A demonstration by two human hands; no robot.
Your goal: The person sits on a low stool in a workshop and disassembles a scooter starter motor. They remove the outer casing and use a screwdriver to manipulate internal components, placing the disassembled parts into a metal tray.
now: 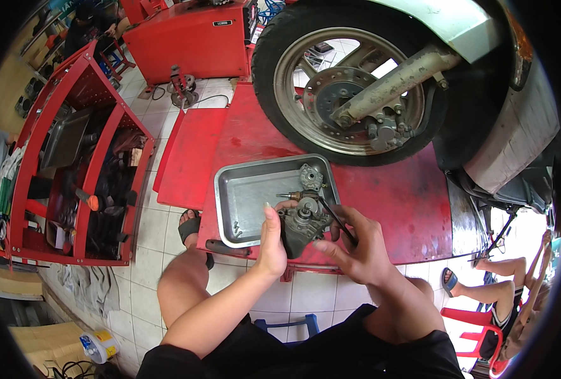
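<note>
The metal part (304, 222) is at the centre of the frame, held above the lower right area of the silver tray (246, 189). The left hand (272, 245) cradles the part from its left side, thumb raised, fingers partly hidden behind it. The right hand (365, 252) is curled around a dark rod (342, 223), thumb apart from the fingers; whether the rod is a tool or a hose cannot be told. A round metal piece (311, 177) and small screws (237, 228) lie in the tray. The step in hand appears to be hand work on the supported part. The next move likely calls for a steady left grip and controlled rod alignment.
</note>
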